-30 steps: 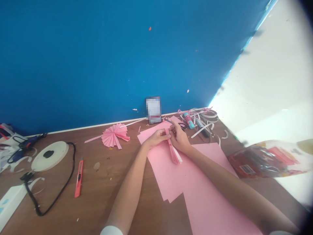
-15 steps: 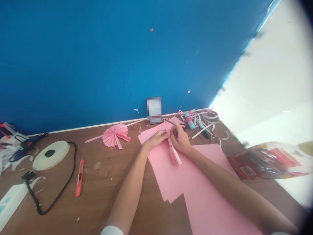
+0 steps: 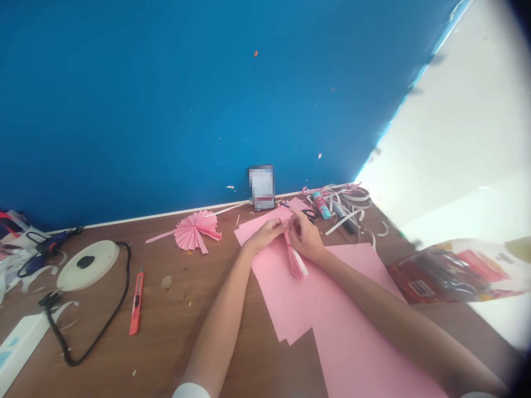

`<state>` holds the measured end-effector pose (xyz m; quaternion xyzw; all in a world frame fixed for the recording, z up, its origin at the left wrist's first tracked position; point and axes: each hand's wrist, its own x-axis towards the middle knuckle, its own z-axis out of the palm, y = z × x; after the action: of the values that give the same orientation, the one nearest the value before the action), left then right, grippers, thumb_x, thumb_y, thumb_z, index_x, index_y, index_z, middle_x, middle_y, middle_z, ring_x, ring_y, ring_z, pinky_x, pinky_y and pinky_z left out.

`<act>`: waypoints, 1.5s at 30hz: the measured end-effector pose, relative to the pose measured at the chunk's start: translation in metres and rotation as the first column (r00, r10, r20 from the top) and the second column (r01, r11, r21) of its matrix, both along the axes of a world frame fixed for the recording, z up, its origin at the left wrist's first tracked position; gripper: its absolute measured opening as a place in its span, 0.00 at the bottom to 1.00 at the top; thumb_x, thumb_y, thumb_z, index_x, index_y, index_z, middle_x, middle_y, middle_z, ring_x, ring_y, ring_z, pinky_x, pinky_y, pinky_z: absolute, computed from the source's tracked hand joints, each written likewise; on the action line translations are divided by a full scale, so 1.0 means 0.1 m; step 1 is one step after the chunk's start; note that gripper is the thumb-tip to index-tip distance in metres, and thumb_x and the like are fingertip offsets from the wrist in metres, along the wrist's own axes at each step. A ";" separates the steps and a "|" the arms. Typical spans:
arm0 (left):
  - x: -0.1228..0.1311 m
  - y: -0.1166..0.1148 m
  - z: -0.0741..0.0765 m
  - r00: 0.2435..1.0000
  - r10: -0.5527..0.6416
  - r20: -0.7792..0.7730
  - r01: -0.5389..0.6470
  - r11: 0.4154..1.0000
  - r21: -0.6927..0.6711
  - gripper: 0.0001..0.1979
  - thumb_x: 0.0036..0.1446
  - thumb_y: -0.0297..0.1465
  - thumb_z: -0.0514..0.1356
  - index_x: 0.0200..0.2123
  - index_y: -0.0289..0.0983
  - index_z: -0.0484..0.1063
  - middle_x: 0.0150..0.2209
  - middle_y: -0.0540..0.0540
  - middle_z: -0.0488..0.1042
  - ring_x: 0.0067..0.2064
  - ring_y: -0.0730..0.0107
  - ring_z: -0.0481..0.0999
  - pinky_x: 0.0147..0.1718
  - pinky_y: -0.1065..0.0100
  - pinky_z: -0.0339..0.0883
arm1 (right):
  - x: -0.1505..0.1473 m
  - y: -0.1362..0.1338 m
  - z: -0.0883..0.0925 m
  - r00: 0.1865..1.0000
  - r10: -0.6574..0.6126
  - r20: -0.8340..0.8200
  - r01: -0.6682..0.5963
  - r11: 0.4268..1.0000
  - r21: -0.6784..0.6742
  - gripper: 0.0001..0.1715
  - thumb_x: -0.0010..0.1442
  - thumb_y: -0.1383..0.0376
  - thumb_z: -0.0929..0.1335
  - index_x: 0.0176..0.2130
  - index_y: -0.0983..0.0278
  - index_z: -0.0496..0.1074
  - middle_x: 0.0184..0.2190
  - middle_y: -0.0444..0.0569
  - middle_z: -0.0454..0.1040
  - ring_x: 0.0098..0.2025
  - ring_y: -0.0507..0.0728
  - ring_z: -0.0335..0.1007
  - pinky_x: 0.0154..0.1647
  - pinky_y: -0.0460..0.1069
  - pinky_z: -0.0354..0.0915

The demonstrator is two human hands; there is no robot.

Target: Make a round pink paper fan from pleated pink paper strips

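Between my hands is a narrow bundle of pleated pink paper [image 3: 295,260], its folded strips fanning slightly toward me at the lower end. My left hand [image 3: 266,235] pinches its upper part from the left. From the right, my right hand [image 3: 306,235] has its fingers bent around the same upper end, where they hide the paper. Under both hands lie large pink paper sheets [image 3: 286,304], overlapping one another. Left of them, a pleated pink paper fan [image 3: 196,229] rests opened into a rosette with paper strips sticking out.
A red utility knife [image 3: 136,301] lies left of my left arm. Farther left are a cream reel [image 3: 93,262], a black cable [image 3: 103,326] and a white power strip [image 3: 22,337]. Scissors [image 3: 310,214], a glue stick [image 3: 321,204] and paper strips lie back right, near a plastic bag [image 3: 448,273].
Almost nothing differs. My right fingers have shifted slightly at the top of the pleated paper, and its lower end has moved up a little.
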<state>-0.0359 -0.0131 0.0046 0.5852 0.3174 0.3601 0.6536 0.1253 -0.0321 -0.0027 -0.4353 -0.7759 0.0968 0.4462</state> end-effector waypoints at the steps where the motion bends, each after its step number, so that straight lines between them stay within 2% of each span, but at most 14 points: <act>1: 0.00 0.00 -0.01 1.000 0.006 0.010 -0.005 1.000 -0.007 0.21 0.53 0.46 0.59 0.38 0.33 0.71 0.36 0.45 0.72 0.40 0.68 0.68 0.46 0.66 0.58 | 0.00 -0.01 0.00 1.000 0.000 -0.001 0.000 1.000 0.003 0.29 0.61 0.68 0.60 0.60 0.61 0.53 0.36 0.49 0.71 0.31 0.55 0.68 0.35 0.50 0.67; 6: 0.00 0.01 -0.03 1.000 0.017 0.005 -0.017 0.999 -0.034 0.22 0.53 0.46 0.59 0.41 0.33 0.71 0.37 0.45 0.72 0.42 0.67 0.69 0.47 0.65 0.58 | -0.01 -0.01 0.01 0.999 -0.024 -0.028 0.024 1.000 0.012 0.28 0.61 0.67 0.60 0.60 0.61 0.53 0.34 0.48 0.71 0.30 0.54 0.68 0.33 0.50 0.66; 11: 0.00 0.01 -0.02 1.000 -0.014 -0.015 0.014 1.000 -0.015 0.24 0.53 0.47 0.58 0.45 0.34 0.71 0.40 0.43 0.73 0.45 0.65 0.69 0.48 0.64 0.58 | 0.00 0.01 -0.01 0.998 -0.032 -0.053 0.032 0.999 0.003 0.30 0.62 0.66 0.60 0.61 0.62 0.51 0.39 0.50 0.71 0.32 0.54 0.68 0.33 0.49 0.66; 18: 0.00 -0.01 0.02 0.998 -0.058 -0.011 0.058 0.998 0.024 0.24 0.54 0.47 0.58 0.44 0.33 0.71 0.39 0.43 0.72 0.43 0.65 0.69 0.48 0.63 0.58 | 0.02 0.02 -0.02 0.999 0.001 -0.049 0.000 1.000 0.009 0.30 0.61 0.68 0.60 0.62 0.62 0.50 0.39 0.51 0.70 0.35 0.55 0.69 0.36 0.50 0.66; 23: 0.01 -0.02 0.05 0.998 -0.048 -0.043 0.049 0.998 0.027 0.24 0.53 0.48 0.58 0.41 0.32 0.72 0.37 0.44 0.72 0.41 0.66 0.69 0.45 0.64 0.58 | 0.02 0.02 -0.01 0.998 0.026 -0.064 -0.027 1.000 -0.009 0.32 0.60 0.69 0.61 0.62 0.62 0.50 0.39 0.50 0.69 0.33 0.54 0.68 0.35 0.49 0.66; 30: 0.00 -0.02 0.04 0.995 -0.055 -0.082 0.059 0.997 0.049 0.23 0.55 0.47 0.56 0.41 0.32 0.72 0.37 0.44 0.72 0.41 0.67 0.68 0.45 0.66 0.57 | 0.02 0.02 -0.02 0.998 0.026 -0.064 -0.027 0.999 -0.020 0.33 0.61 0.68 0.60 0.63 0.62 0.48 0.36 0.49 0.69 0.34 0.55 0.68 0.37 0.50 0.66; 37: 0.00 0.01 -0.02 0.999 -0.033 -0.043 0.034 0.999 0.020 0.23 0.55 0.47 0.56 0.41 0.33 0.71 0.37 0.45 0.71 0.41 0.67 0.68 0.45 0.65 0.58 | 0.02 0.05 -0.04 1.000 0.024 -0.005 -0.024 1.000 0.005 0.28 0.64 0.68 0.56 0.62 0.62 0.48 0.38 0.51 0.68 0.38 0.57 0.68 0.40 0.52 0.66; 45: 0.00 0.02 -0.06 0.998 0.034 -0.046 -0.035 0.999 -0.028 0.22 0.53 0.47 0.58 0.39 0.34 0.70 0.37 0.44 0.71 0.41 0.65 0.68 0.47 0.63 0.57 | 0.01 0.06 -0.06 0.999 0.026 0.047 -0.027 1.000 0.016 0.25 0.65 0.67 0.54 0.61 0.61 0.49 0.38 0.52 0.67 0.37 0.57 0.67 0.38 0.52 0.66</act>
<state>-0.0355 -0.0108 -0.0010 0.5781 0.3474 0.3534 0.6483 0.1260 -0.0258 -0.0090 -0.4234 -0.7927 0.0861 0.4300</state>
